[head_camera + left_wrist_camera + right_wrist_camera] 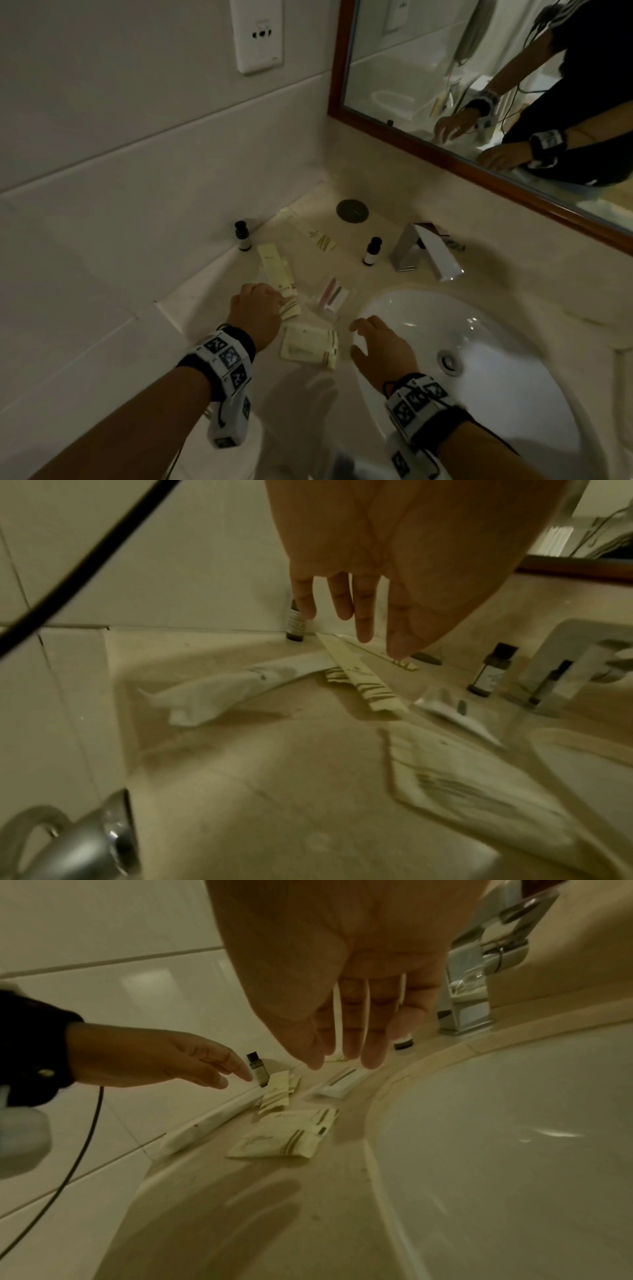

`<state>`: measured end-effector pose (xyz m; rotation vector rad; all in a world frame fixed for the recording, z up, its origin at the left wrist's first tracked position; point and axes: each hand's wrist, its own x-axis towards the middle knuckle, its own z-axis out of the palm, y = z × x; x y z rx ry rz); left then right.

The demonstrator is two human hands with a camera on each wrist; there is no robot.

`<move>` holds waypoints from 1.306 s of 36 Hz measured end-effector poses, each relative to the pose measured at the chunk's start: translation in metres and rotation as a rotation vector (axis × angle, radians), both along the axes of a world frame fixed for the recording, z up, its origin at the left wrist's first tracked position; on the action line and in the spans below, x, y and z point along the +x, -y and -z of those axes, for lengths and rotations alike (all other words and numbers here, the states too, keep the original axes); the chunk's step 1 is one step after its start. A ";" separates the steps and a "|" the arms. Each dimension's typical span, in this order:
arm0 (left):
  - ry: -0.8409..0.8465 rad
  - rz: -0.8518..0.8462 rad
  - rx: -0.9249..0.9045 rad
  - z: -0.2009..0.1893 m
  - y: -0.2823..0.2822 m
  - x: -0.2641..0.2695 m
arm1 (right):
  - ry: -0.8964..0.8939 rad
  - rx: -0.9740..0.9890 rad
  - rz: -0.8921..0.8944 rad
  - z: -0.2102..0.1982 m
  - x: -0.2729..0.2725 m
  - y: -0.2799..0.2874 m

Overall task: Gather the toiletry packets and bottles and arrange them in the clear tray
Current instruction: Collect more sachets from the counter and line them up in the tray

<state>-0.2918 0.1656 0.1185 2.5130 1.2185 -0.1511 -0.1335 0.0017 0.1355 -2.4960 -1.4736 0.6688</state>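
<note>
**Vanity counter: both hands over loose toiletry packets**

Your left hand (pixel 257 310) reaches forward over the counter (pixel 387 219), fingers (pixel 364 620) extended and slightly spread, tips pointing down toward a long cream packet (pixel 276 270). It holds nothing; whether the fingertips touch the packet cannot be told.

Your right hand (pixel 380 349) hovers palm-down beside the rim of the sink (pixel 479 359), fingers (pixel 371 1045) straight and close together, holding nothing.

Items, outward from the hands:
- Flat cream packets with brown stripes (pixel 310 346), lying between your two hands, one overlapping another. Print on them is too blurred to read.
- Long cream packet, angled toward the wall tiles, stripes at its near end; small lettering, unreadable.
- Clear-wrapped packet with pink and dark contents (pixel 330 296), just beyond the flat packets.
- Another striped packet (pixel 317 236), farther back on the counter.
- Dark bottle by the wall (pixel 242 236), upright, black cap, pale label; text illegible.
- Dark bottle by the tap (pixel 371 250), upright, same make.
- Chrome tap (pixel 424 251), behind the sink.
- Crumpled white wrapper (pixel 219 693), against the wall side in the left wrist view.
- Wood-framed mirror (pixel 445 161) and a wall socket (pixel 257 34).

The clear tray cannot be made out in any view.
</note>
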 end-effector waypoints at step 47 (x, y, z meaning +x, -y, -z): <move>-0.020 0.295 0.246 0.041 -0.065 0.052 | 0.033 -0.065 -0.153 0.048 -0.030 -0.047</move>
